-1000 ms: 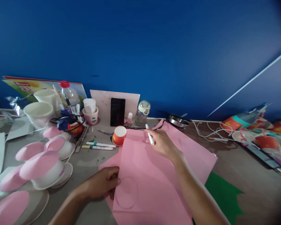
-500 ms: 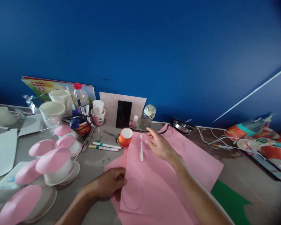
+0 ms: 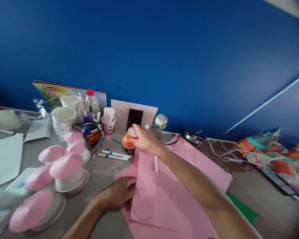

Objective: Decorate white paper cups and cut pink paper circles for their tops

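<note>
My right hand [image 3: 147,138] grips a red paper cup [image 3: 128,138], which is turned upside down with its white base upward. The cup is tilted and looks raised just off the table. My left hand [image 3: 122,192] is closed on the left edge of a pink paper sheet [image 3: 171,192], with thumb and fingers pinching it. A round outline [image 3: 143,204] is drawn on the sheet beside that hand. On the sheet below my right wrist lies a white marker [image 3: 156,164]. Scissors [image 3: 130,151] show partly behind the cup.
At left stand several white cups with pink paper cone tops [image 3: 67,166]. Two markers [image 3: 114,156] lie left of the sheet. Behind are a phone [image 3: 135,117], a glass jar [image 3: 160,124] and stacked cups [image 3: 63,116]. White cables [image 3: 215,149] and red paper crafts [image 3: 281,167] lie right.
My right hand has moved left from above the white marker and taken hold of the red paper cup, which has shifted slightly up and left. My left hand stays on the sheet's edge.
</note>
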`<move>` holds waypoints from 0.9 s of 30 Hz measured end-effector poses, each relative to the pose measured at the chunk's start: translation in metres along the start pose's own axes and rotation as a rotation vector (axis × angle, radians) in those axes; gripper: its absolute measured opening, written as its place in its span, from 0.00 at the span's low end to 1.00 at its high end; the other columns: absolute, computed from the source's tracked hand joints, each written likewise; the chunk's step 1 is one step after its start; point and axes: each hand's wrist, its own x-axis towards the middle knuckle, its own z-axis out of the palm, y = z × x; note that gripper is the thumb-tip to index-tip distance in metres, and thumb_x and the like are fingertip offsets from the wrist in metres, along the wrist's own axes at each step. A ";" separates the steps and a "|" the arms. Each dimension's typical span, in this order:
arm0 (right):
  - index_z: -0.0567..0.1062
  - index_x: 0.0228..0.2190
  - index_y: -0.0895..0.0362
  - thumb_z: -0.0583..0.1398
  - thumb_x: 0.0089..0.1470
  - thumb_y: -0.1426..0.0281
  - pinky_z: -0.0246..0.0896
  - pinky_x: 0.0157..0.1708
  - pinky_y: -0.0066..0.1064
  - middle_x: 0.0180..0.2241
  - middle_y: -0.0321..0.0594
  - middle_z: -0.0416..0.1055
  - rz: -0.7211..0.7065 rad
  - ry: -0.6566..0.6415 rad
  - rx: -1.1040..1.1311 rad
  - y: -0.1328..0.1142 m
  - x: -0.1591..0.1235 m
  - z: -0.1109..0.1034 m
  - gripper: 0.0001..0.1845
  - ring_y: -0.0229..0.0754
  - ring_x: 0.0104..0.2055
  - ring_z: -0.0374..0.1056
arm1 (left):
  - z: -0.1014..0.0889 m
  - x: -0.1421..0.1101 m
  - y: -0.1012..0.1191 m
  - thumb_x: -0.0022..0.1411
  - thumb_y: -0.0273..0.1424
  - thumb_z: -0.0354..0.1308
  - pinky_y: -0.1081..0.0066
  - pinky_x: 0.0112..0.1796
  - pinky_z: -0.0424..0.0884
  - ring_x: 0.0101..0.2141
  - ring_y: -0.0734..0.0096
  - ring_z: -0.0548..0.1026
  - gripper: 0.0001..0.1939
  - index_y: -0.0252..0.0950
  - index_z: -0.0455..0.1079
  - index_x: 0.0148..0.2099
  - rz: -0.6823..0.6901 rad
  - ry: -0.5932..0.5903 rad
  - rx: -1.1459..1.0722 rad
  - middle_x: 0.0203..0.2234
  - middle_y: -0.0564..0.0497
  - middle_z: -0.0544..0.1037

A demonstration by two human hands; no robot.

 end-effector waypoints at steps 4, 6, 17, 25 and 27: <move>0.62 0.53 0.56 0.57 0.55 0.55 0.66 0.39 0.34 0.48 0.48 0.70 -0.021 0.033 -0.034 -0.023 0.024 0.007 0.28 0.50 0.44 0.71 | 0.000 0.001 -0.004 0.54 0.34 0.52 0.75 0.19 0.56 0.20 0.70 0.71 0.11 0.40 0.51 0.26 0.028 0.018 0.031 0.17 0.59 0.60; 0.64 0.50 0.57 0.56 0.55 0.54 0.66 0.38 0.33 0.46 0.47 0.71 -0.036 0.000 -0.047 -0.034 0.036 0.017 0.26 0.49 0.44 0.71 | 0.000 0.001 -0.005 0.54 0.35 0.52 0.76 0.18 0.56 0.20 0.69 0.72 0.12 0.40 0.51 0.27 0.012 -0.006 -0.019 0.17 0.60 0.60; 0.56 0.57 0.64 0.55 0.58 0.53 0.64 0.43 0.30 0.54 0.56 0.64 -0.006 0.019 -0.039 -0.053 0.052 0.047 0.35 0.50 0.52 0.66 | 0.001 0.001 -0.006 0.54 0.34 0.51 0.75 0.16 0.55 0.18 0.65 0.74 0.10 0.41 0.50 0.27 0.020 -0.006 -0.071 0.14 0.60 0.59; 0.70 0.49 0.58 0.51 0.60 0.61 0.62 0.46 0.36 0.46 0.49 0.71 -0.062 -0.106 -0.136 -0.023 0.012 0.050 0.20 0.50 0.48 0.69 | 0.002 0.002 -0.008 0.55 0.34 0.51 0.75 0.17 0.55 0.19 0.63 0.75 0.10 0.41 0.50 0.27 -0.007 -0.005 -0.061 0.13 0.61 0.58; 0.74 0.42 0.57 0.55 0.58 0.64 0.62 0.46 0.37 0.42 0.47 0.74 -0.087 -0.154 -0.155 -0.013 0.005 0.052 0.15 0.50 0.47 0.69 | 0.003 0.003 -0.008 0.54 0.34 0.51 0.75 0.17 0.56 0.20 0.63 0.75 0.11 0.41 0.50 0.27 -0.010 -0.002 -0.062 0.13 0.61 0.59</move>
